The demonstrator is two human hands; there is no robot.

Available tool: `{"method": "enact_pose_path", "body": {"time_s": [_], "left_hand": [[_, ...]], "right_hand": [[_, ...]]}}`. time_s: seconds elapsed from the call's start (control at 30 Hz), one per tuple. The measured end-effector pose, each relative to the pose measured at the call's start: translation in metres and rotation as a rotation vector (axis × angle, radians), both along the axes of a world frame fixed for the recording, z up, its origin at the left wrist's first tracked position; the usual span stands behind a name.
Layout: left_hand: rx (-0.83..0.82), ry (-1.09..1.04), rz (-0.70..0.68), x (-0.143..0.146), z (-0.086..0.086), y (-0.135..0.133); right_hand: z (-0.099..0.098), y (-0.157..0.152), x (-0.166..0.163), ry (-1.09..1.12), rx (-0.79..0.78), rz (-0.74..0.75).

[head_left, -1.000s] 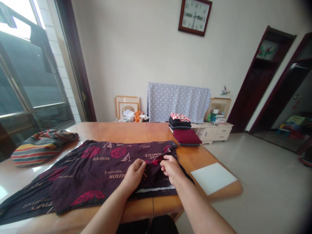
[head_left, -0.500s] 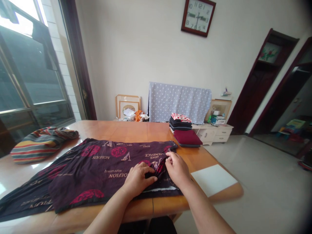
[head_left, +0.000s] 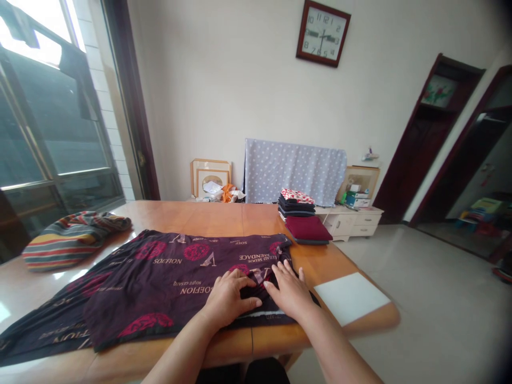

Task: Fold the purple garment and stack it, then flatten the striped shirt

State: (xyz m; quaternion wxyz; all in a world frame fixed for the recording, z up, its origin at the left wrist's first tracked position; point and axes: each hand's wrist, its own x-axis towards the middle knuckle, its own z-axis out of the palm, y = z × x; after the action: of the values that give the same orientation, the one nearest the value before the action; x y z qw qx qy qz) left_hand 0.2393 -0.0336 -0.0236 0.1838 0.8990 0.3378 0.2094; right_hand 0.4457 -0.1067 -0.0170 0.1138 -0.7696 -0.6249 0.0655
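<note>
Dark plum cloth [head_left: 160, 282] printed with crimson medallions and pale lettering lies spread over the near part of the wooden tabletop [head_left: 208, 218], one end trailing toward the lower left of the view. Both hands rest on it open, with no pinch or grip on the fabric. The left hand [head_left: 228, 298] lies palm down, its fingers spread and slightly curled, pressing on a bunched fold close to the cloth's near edge. The right hand [head_left: 286, 292] lies flatter just beside it, fingers fanned and pointing up and to the left, its fingertips [head_left: 267, 285] touching the same gathered ridge. Both forearms reach in from the bottom of the view and angle toward each other, the elbows out of frame. A pale stripe [head_left: 260, 314] of fabric shows along the hem just below the hands. Right of the right hand, a white board [head_left: 352, 297] lies on the tabletop, apart from the cloth. Beyond the cloth, a folded maroon cloth [head_left: 308, 229] sits just in front of a stack of folded dark clothes [head_left: 296, 205] topped with a red-and-white print. At the far left, a striped bundle [head_left: 72, 248] lies near the cloth.
</note>
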Motion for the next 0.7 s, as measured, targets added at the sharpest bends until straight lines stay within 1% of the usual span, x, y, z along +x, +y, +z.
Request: {"method": "enact_pose_path", "body": {"time_s": [0.07,0.13,0.2,0.27,0.37,0.47,0.53,0.6,0.7], "left_hand": [[0.003,0.002,0.001,-0.001,0.001,-0.001],[0.01,-0.002,0.008,-0.001,0.002,-0.003],[0.018,-0.017,0.019,-0.002,0.002,-0.006],[0.025,-0.039,0.017,-0.002,0.002,-0.009],[0.024,-0.087,0.029,-0.004,0.001,-0.013],[0.003,-0.173,0.042,-0.011,0.001,-0.017],[0.011,-0.223,0.048,-0.022,0.003,-0.02],[0.045,-0.246,0.08,-0.04,0.007,-0.023],[0.127,-0.231,0.204,-0.076,0.015,-0.023]], "right_hand": [[-0.001,-0.001,-0.005,0.015,0.068,0.024],[-0.007,-0.003,-0.009,0.029,0.091,0.087],[-0.017,-0.004,-0.011,0.023,0.048,0.132],[-0.027,-0.004,-0.011,-0.006,0.001,0.117],[-0.039,-0.002,-0.007,-0.049,-0.004,0.114],[-0.045,0.0,-0.004,-0.089,0.003,0.126],[-0.047,0.0,-0.003,-0.112,0.014,0.121],[-0.05,0.0,-0.002,-0.126,0.023,0.12],[-0.054,0.0,0.0,-0.134,0.027,0.129]]}}
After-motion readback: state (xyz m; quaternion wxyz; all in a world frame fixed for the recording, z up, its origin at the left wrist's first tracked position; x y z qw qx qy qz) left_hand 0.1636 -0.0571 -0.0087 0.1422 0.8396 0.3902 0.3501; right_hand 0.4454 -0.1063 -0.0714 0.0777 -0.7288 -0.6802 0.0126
